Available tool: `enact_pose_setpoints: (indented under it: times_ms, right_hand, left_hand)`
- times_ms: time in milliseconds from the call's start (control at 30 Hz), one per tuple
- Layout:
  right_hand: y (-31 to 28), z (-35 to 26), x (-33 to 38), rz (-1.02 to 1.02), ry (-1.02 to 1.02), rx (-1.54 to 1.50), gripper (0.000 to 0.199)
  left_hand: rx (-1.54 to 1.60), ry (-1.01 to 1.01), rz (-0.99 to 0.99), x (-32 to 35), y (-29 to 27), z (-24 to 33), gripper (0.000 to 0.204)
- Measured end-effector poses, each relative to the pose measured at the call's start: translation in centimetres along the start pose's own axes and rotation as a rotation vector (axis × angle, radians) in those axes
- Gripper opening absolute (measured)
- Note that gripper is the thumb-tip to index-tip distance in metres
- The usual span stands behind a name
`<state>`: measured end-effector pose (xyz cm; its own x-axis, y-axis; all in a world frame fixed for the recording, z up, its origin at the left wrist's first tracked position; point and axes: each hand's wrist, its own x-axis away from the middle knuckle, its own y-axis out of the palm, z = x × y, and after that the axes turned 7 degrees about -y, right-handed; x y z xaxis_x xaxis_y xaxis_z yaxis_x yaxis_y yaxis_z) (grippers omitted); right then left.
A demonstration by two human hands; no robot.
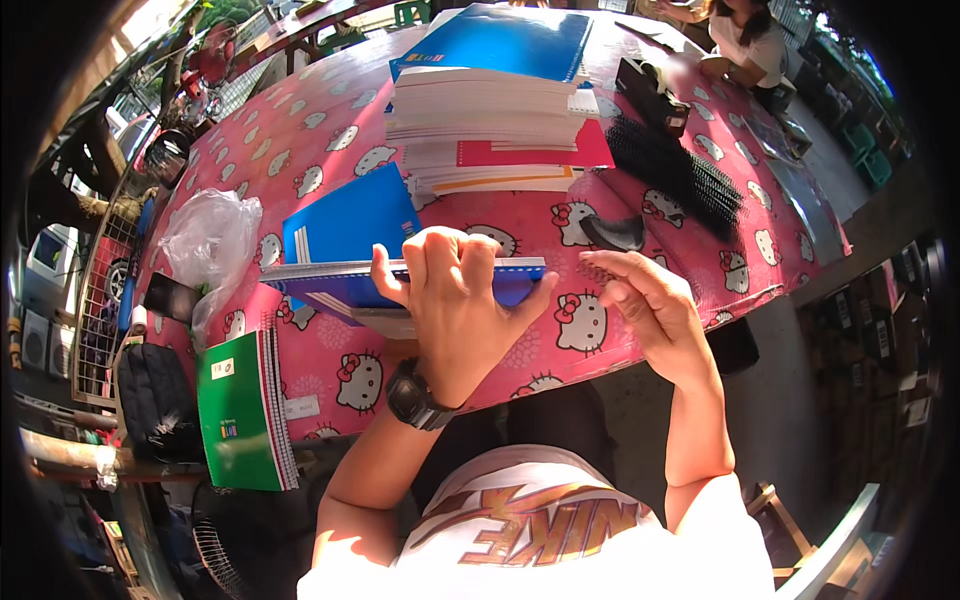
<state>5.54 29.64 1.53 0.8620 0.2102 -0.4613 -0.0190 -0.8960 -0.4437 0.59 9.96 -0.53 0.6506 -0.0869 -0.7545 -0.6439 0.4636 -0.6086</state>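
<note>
My left hand (462, 310), with a black watch on the wrist, is closed over a blue-purple notebook (340, 292). The notebook is held nearly edge-on above the table's near side, and a row of punched holes runs along its upper edge. Just right of the notebook's end, my right hand (655, 315) has its thumb and fingers bent together around a dark ridged piece that looks like a binding coil (594, 271); the fingers partly hide it. A blue cover (355, 215) lies flat behind the notebook.
A tall stack of notebooks and paper (485, 105) stands behind my hands. Black binding coils (680, 180) and a curved black piece (612, 232) lie right of it. To the left are a plastic bag (212, 235) and a green spiral notebook (240, 410). Another person (745, 45) sits far right.
</note>
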Motion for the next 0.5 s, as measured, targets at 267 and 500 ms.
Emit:
enact_pose_setpoints:
  times_ms: [267,500]
  right_hand:
    - [1.3,0.1,-2.7,0.122,-0.262,0.067,0.027]
    - [0.9,-0.3,-3.5,-0.055,-0.292,0.074,0.027]
  left_hand:
    - [0.065,0.020,-0.021,0.3,0.1,1.1,0.030]
    - [0.121,0.020,-0.015,0.4,-0.3,0.9,0.029]
